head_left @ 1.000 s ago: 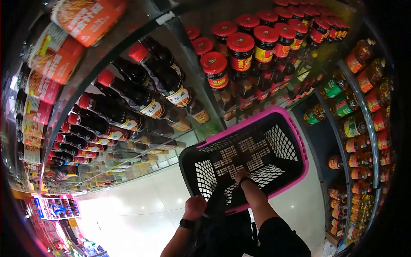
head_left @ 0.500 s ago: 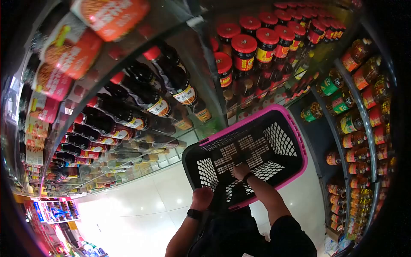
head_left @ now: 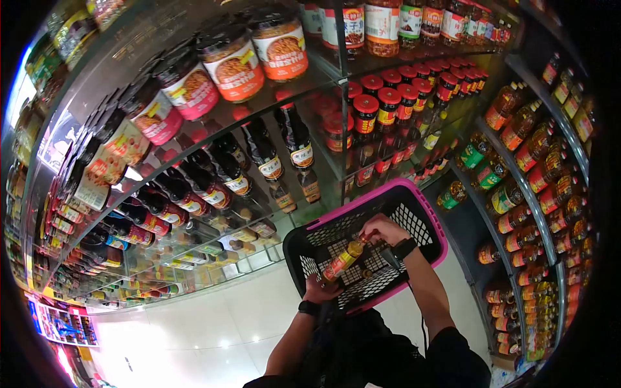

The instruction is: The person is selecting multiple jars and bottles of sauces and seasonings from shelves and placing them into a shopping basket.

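Looks like the two-handed holding step: left hand [head_left: 320, 289] grips the base of a tilted bottle [head_left: 344, 260], right hand [head_left: 386, 231] seems to pinch its far, cap end, over the basket [head_left: 428, 208]. Next move probably needs steady support at both ends.

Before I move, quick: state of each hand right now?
Left hand: holding the lower end of a slim, yellow, red-labelled bottle.
Right hand: fingers closed at that bottle's top end.
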The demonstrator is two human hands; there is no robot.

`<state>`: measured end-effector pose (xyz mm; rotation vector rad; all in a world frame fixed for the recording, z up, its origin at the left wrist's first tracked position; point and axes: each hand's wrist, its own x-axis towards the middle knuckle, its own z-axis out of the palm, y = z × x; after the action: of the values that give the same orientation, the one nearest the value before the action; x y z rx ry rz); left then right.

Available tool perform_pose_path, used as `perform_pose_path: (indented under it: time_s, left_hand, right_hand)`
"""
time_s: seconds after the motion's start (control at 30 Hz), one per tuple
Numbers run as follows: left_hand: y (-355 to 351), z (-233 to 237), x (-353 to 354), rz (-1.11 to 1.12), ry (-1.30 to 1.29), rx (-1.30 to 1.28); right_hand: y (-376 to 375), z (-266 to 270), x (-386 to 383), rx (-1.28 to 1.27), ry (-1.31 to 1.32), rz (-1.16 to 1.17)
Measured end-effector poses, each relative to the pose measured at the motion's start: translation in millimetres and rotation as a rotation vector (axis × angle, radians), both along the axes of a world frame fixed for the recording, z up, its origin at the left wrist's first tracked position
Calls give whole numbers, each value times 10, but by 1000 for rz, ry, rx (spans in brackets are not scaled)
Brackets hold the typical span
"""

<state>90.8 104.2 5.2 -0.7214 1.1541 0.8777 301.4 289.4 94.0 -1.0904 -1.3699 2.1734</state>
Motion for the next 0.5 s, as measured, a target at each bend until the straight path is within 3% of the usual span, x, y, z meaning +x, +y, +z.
perform_pose_path:
  time_s: [0.07, 0.13, 0.23, 0.27, 0.33, 0.43, 0.5]
  left_hand:
    - [-23, 141, 22, 162, -392, 475]
    - [12, 320, 44, 224, -416, 428]
    - [13, 214, 7, 159, -309, 438]
    - [-6, 189, 0, 156, -294, 456]
    - [-101, 134, -14, 151, -286, 465]
    - [-230, -13, -44, 0, -116, 560]
    - [-364, -135, -66, -218, 81, 828]
  right_hand:
    - [-64, 148, 15, -130, 69, -53]
    - [-108, -74, 16, -159, 112, -32]
    - [-278, -292, -85, -337, 243, -331]
    - [-361, -330, -123, -331, 242, -331]
    - [-593, -382, -210, -464, 534, -452]
    - [-890, -423, -409, -500, 722, -517]
    - [-1137, -425, -511, -602, 854, -574]
